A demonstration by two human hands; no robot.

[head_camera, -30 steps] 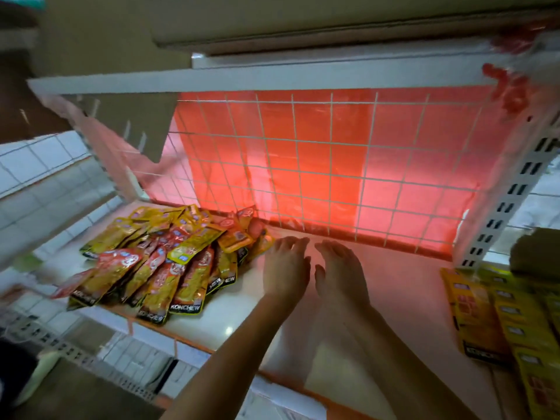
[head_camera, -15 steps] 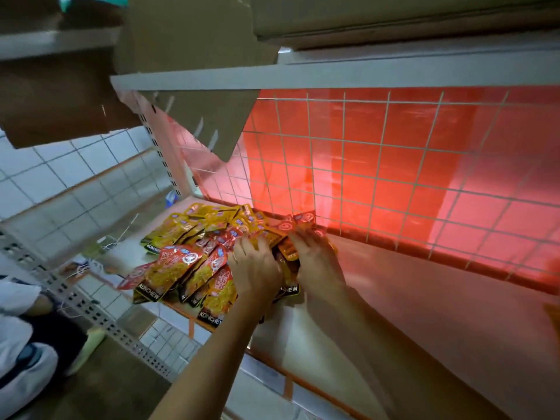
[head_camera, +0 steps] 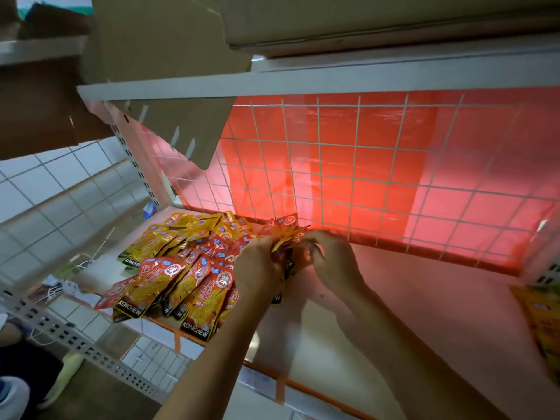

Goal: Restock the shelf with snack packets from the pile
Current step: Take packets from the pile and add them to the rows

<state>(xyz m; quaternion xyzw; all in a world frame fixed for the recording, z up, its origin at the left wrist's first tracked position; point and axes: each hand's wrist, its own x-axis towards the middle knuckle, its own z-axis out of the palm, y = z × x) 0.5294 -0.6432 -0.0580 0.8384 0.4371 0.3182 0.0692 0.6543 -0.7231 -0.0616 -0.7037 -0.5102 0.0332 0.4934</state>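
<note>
A pile of red and yellow snack packets (head_camera: 181, 265) marked KONCHEW lies on the left part of the white shelf (head_camera: 409, 313). At the pile's right edge both hands hold a small bunch of packets (head_camera: 286, 234), raised a little off the shelf. My left hand (head_camera: 257, 268) grips the bunch from the left, fingers curled round it. My right hand (head_camera: 333, 262) pinches it from the right. The lower ends of the held packets are hidden between my hands.
A white wire grid (head_camera: 363, 177) with red sheeting closes the shelf's back. Cardboard (head_camera: 181, 128) hangs from the upper shelf at the left. More yellow packets (head_camera: 542, 322) lie at the right edge. A perforated upright (head_camera: 75, 341) and a tiled floor are at lower left.
My hands moved left from the bare shelf to the pile, closed on a bunch of packets and lifted it slightly. The camera turned left.
</note>
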